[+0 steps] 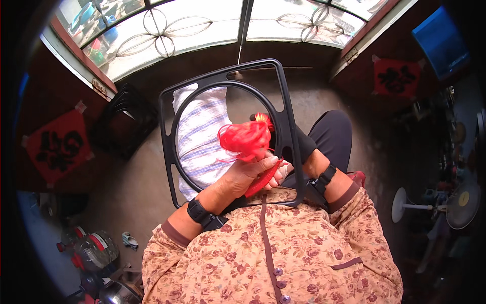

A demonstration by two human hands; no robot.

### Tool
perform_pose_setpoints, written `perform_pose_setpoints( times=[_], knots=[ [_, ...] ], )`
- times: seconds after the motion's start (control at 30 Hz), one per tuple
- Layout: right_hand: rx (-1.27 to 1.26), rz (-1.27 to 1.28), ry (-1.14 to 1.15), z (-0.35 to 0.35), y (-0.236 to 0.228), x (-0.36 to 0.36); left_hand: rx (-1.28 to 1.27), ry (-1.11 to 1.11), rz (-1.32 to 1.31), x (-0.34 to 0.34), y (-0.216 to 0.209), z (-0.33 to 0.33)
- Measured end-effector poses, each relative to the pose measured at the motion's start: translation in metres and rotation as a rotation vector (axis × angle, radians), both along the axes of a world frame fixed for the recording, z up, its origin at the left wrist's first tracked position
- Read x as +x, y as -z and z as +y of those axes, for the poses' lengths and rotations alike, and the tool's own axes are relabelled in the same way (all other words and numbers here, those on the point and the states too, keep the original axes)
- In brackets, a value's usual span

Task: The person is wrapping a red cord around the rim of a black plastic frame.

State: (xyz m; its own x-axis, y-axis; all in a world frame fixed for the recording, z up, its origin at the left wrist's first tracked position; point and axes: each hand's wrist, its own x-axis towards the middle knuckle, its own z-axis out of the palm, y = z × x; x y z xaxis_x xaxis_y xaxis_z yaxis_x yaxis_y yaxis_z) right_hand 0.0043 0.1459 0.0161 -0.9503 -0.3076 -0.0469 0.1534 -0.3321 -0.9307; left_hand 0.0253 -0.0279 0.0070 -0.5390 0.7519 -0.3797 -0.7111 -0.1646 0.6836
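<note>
My left hand [246, 174] is closed on a bundle of loose red strands, a red tassel [246, 139], which flops over above the fingers. A curved, ribbed red piece [263, 178] shows between my two hands, and a yellow-and-red tuft [262, 119] sticks up behind the tassel. My right hand [283, 171] meets the left one there, its fingers bent against the red piece; a bar partly covers it. Around both hands lies a black frame [281, 83] with a large round ring inside, resting against my lap. My left forearm crosses over the frame's near edge.
A white cloth with blue stripes [200, 134] lies under the ring. Beyond are a glazed door with metal bars [244, 25] and a black plastic crate [126, 119] at left. Large clear bottles [98, 249] stand lower left; a white fan-like object [400, 205] is at right.
</note>
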Motion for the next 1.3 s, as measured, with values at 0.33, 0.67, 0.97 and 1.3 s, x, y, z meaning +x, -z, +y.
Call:
perform_pose_setpoints(
  times=[0.33, 0.67, 0.97, 1.3],
  knots=[
    [-0.010, -0.262, 0.031, 0.026, 0.004, 0.027, -0.018, -0.114, 0.200, -0.008, 0.024, 0.015],
    [0.744, -0.221, 0.074, 0.020, 0.017, 0.071, -0.095, -0.195, 0.083, -0.012, 0.030, 0.015],
    [0.116, -0.473, 0.049, 0.038, 0.008, 0.087, -0.067, -0.148, 0.025, -0.013, 0.023, 0.001],
    [-0.547, 0.000, 0.678, 0.146, -0.014, 0.155, -0.068, -0.072, -0.063, -0.016, 0.017, 0.000]
  ],
)
